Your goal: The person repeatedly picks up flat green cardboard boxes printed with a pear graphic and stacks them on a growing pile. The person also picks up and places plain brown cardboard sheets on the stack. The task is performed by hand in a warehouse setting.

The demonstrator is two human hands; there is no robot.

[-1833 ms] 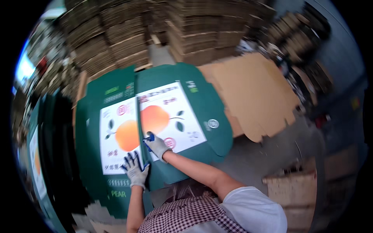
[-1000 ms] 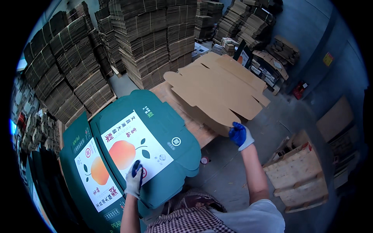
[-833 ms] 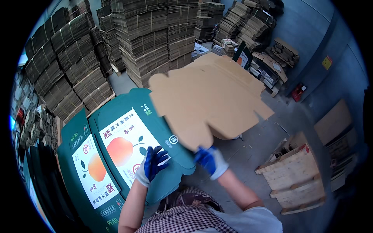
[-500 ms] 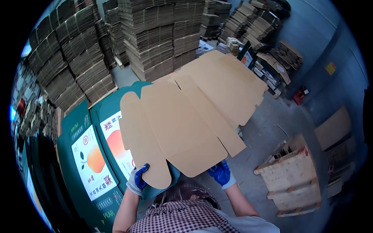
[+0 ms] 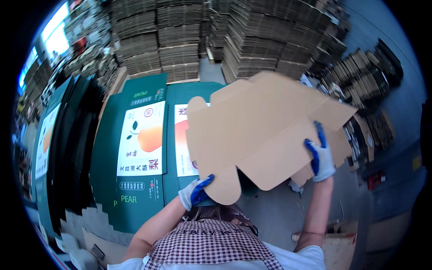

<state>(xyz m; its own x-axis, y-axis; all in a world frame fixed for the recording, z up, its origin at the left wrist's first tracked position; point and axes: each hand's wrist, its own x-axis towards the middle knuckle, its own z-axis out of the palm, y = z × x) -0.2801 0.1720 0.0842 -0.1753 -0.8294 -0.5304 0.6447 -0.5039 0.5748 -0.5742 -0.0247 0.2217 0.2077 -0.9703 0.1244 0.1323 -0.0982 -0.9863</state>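
A flat brown cardboard box blank (image 5: pixel 252 126), with crease lines and rounded flaps, is raised at a tilt in front of me. At its near left corner, my left hand (image 5: pixel 196 191) in a blue-and-white work glove is closed on a rounded flap. My right hand (image 5: pixel 321 157), gloved alike, lies over the blank's right part with thumb and fingers spread against the board. Beneath and to the left lie green printed box blanks (image 5: pixel 103 166) with a pear picture on a white panel; the brown blank covers part of them.
Dark green folded boards (image 5: pixel 81 148) stand at the left. Tall stacks of flattened cardboard (image 5: pixel 177 40) rise at the back, with more cardboard bundles (image 5: pixel 360 72) at the far right. A wooden pallet (image 5: pixel 339 247) sits on the floor at the lower right.
My view has turned left. The brown blank has swung round and tilts differently. My right hand has moved from its near edge up onto its right part; the left still grips the rounded flap.
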